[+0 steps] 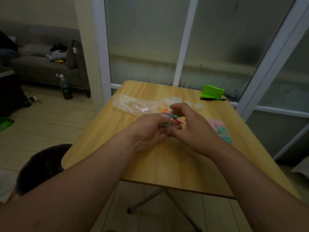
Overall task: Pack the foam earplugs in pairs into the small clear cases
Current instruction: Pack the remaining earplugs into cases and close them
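Head view: left hand grips a small clear case btwn thumb & curled fingers, just above the surface, near its middle. Right hand is at 3 o'clock of it, the two hands touching. Its fingers curl over the loose earplugs, but the tips are hidden, so can't tell if it pinches one or holds nothing. Those plugs (orange, teal, pink) lie bunched at 12 o'clock from the case. Empty cases sit further out at 12–1 o'clock. A pink & teal pile at 3 o'clock is too blurred to say if packed. Crumpled plastic bag lies at 10 o'clock.

Risks, as a guess:
- Foam springs back, so a plug pushed in carelessly could pop out & roll off.
- Lid may catch a tip & not snap.
- Dim light + mixed colours could give a mismatched pair.
- Case looks slick & small; too hard a squeeze could shoot it out of the grip.
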### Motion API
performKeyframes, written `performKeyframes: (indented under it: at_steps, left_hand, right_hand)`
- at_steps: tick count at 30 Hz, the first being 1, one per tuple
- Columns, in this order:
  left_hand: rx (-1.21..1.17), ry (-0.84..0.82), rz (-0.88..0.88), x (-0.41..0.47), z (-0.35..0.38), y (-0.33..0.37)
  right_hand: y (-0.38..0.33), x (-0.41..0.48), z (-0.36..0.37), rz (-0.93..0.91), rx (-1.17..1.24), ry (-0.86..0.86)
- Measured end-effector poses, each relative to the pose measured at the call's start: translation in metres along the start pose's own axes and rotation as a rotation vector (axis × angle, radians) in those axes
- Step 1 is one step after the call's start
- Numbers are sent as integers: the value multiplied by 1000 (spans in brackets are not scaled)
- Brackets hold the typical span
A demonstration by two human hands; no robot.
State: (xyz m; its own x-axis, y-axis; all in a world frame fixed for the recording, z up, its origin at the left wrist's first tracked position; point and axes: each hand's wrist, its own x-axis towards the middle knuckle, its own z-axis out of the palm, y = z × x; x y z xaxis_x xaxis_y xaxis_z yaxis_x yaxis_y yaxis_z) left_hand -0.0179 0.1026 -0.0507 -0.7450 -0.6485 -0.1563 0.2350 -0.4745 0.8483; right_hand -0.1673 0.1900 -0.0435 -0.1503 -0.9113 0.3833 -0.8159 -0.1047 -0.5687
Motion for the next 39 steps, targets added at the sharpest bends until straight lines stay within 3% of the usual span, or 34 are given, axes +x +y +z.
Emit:
performKeyframes:
  at_steps: [22, 30, 34, 39]
  left_hand:
    - [134, -9, 12, 11, 46, -31]
    - [77, 170, 91, 21, 39, -18]
    - [71, 195, 99, 22, 36, -15]
    - [77, 205, 101, 24, 39, -18]
  right_hand:
    - [27, -18, -32, -71, -297, 23]
    - [78, -22, -81, 171, -309, 223]
    - [91, -30, -87, 278, -290, 181]
    - [77, -27, -66, 173, -360, 18]
